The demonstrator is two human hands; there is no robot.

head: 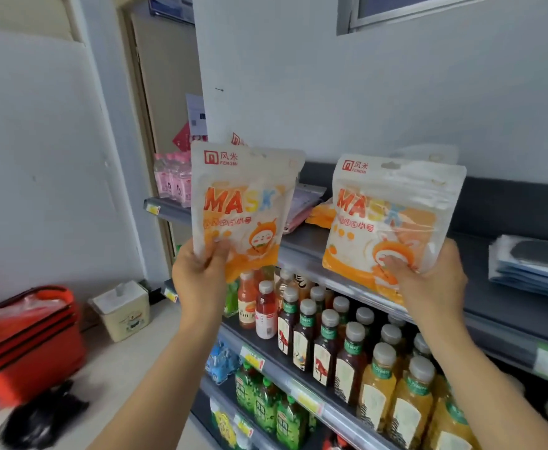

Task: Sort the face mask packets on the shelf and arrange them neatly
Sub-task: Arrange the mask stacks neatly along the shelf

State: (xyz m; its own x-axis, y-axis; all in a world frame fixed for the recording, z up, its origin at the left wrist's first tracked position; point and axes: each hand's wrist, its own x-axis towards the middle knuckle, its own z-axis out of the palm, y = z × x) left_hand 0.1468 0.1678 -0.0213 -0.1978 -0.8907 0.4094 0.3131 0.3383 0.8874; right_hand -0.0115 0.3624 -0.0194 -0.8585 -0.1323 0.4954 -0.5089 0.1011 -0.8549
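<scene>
Nearest, both arms reach up toward the top shelf [480,326]. The left hand [198,277] pinches the bottom left corner of one orange and white mask packet [243,203], thumb on the front and the other fingers [215,251] curled shut behind it. The right hand [432,284] grips the bottom edge of a second, matching packet [393,219], thumb pressed on the printed front. A further packet seems to sit behind each, only its top edge peeking out, so each hand may hold more than one. Both are held upright in the air, just in front of the shelf, left one well apart from the right.

These look like light, flat, soft plastic pouches with a stiffer sealed rim. The film is glossy, so likely a little slippery; a corner pinch lets the pouch droop or swing. Holding along a sealed edge, or flat across the middle, should give better control when laying them down.

Farther back on the shelf lie a pink packet [302,206] and an orange one [323,214], loosely heaped. To the far right sits a neat stack of blue packets [532,271]. Bottles [328,345] fill the shelves below.
</scene>
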